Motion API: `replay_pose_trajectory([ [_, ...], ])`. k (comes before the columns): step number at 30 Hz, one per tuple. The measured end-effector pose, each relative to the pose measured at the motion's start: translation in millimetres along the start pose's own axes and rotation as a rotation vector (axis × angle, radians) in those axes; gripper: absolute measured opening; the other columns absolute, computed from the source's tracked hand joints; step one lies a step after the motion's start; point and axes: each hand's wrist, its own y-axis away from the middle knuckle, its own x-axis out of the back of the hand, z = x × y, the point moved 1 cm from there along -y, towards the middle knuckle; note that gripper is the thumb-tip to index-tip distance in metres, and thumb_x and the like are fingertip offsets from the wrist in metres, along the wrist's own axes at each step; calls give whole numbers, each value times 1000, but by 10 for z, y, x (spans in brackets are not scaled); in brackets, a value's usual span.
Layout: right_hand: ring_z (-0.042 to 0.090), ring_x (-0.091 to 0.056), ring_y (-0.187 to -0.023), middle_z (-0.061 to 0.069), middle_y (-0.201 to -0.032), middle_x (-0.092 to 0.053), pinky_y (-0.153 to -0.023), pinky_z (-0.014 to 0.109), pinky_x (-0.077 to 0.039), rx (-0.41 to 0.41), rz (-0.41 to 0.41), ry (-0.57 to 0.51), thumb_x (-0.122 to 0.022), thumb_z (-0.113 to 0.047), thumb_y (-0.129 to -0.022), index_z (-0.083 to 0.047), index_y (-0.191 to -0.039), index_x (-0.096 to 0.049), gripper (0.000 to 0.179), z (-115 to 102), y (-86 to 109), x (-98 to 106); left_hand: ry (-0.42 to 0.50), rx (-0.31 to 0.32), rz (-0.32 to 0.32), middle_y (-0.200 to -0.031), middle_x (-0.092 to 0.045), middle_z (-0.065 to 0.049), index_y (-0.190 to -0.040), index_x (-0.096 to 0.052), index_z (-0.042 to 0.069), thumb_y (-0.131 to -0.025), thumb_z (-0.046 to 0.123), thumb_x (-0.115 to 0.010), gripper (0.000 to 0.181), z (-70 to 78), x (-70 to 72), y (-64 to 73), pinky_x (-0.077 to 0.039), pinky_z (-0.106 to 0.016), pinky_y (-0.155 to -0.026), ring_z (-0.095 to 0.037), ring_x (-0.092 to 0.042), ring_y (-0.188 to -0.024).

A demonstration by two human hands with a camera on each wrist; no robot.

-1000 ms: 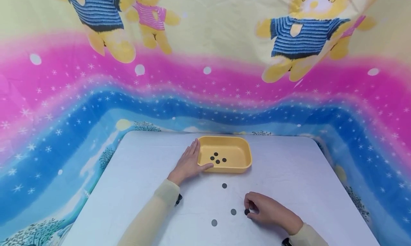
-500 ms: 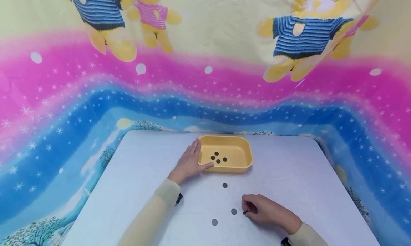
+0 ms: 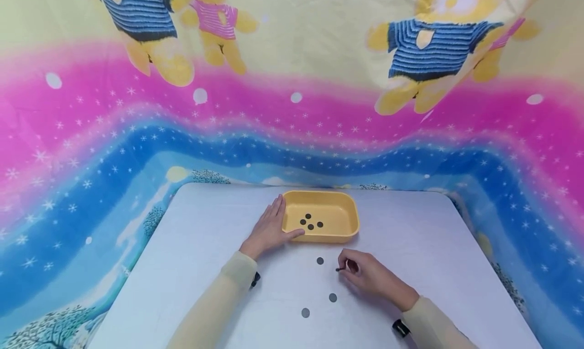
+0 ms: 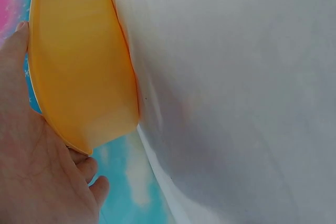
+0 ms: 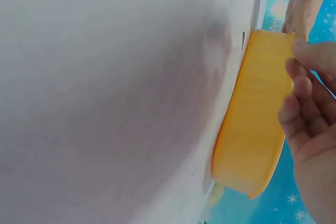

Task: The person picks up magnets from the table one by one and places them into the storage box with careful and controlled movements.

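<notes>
While your left hand point(image 3: 269, 231) braces a yellow tray point(image 3: 341, 216), your right hand point(image 3: 371, 274) holds a small dark disc point(image 3: 338, 270) near it.

Your left fingers lie straight and close together along the tray's nine o'clock wall, thumb apart at its eight o'clock rim, apparently to keep it from sliding on the white table point(image 3: 214, 222). Your right thumb and forefinger pinch the disc, which shows only as an edge-on sliver, so the exact grip is hard to make out; fingertips suit so thin a piece. Four discs point(image 3: 311, 227) lie inside the tray. From the pinched one, loose discs lie on the table at ten point(image 3: 320, 261), six point(image 3: 333, 298) and seven o'clock point(image 3: 305, 313). Compared with half a second ago, your right hand has moved towards eleven o'clock, nearer the tray; your left hand has stayed put.
</notes>
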Motion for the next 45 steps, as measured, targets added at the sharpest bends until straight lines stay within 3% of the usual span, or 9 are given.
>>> replay_pose_trajectory([
  [3, 5, -55, -75, -14, -87, -60, -63, 25, -53, 49, 88, 29, -83, 0, -92, -23, -102, -64, 31, 23, -94, 44, -9, 5, -10, -180, 9, -8, -172, 1, 6, -93, 84, -56, 125, -5, 1, -3, -1, -37, -134, -22, 3, -167],
  [10, 6, -55, -71, -13, -85, -62, -61, 25, -52, 34, 242, 19, -85, 1, -90, -21, -102, -66, 31, 65, -328, 151, -11, -5, 0, -181, 5, -11, -172, 0, 5, -93, 83, -57, 125, -6, 1, -4, -3, -40, -134, -28, -3, -167],
  [14, 8, -52, -66, -9, -81, -59, -57, 24, -47, -2, 282, -23, -85, 0, -91, -20, -100, -65, 29, 125, -458, 194, -15, -8, -2, -180, 8, -9, -172, -1, 4, -93, 83, -56, 124, -11, -2, -7, -3, -39, -134, -26, -2, -167],
  [31, 16, -49, -63, 3, -76, -58, -55, 26, -41, -208, 211, -106, -80, -11, -99, -18, -101, -64, 18, 330, -1036, 214, -25, -5, -1, -180, 8, -8, -172, -1, 5, -97, 77, -58, 119, 13, 10, 1, 0, -41, -135, -23, 2, -167],
  [39, 18, -55, -69, 3, -97, -70, -59, 28, -47, -261, 184, -106, -79, -9, -99, -11, -102, -65, 14, 414, -1272, 149, -59, -25, 12, -180, 3, -12, -172, -4, 2, -96, 83, -51, 121, 4, 13, 17, -2, -42, -135, -29, -4, -167],
  [45, 19, -60, -79, 5, -98, -69, -69, 31, -51, -321, 130, -82, -78, -7, -99, -11, -102, -65, 15, 504, -1409, 107, -50, -28, 12, -180, 6, -10, -172, -3, 3, -96, 82, -52, 120, 7, 4, 10, -4, -43, -135, -30, -5, -167],
])
